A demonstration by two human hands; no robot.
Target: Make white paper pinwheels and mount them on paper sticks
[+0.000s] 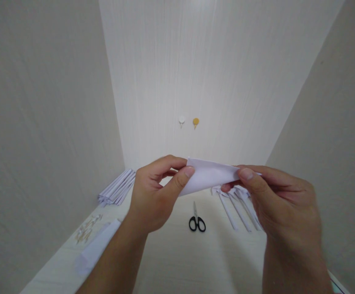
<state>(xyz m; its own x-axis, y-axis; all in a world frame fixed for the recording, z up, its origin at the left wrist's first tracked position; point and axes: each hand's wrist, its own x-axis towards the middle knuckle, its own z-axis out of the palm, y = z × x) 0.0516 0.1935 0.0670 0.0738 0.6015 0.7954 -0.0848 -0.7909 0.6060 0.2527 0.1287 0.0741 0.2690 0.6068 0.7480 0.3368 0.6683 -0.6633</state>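
The left hand [153, 196] pinched one end of a folded white paper [209, 175] between thumb and fingers; the right hand [283, 200] pinched the other end. Below them on the counter [177, 261] lay black-handled scissors [197, 220]; folded paper strips [237, 208] lay beneath the right hand. No writing was readable.

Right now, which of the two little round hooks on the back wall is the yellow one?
The right hook is yellow; the left hook beside it is white. Both sit on the wall above the paper held in the fingers.

Both forearms reach forward, left hand [153, 196] and right hand [278, 200] raised, each grip pinched thumb-to-fingers.
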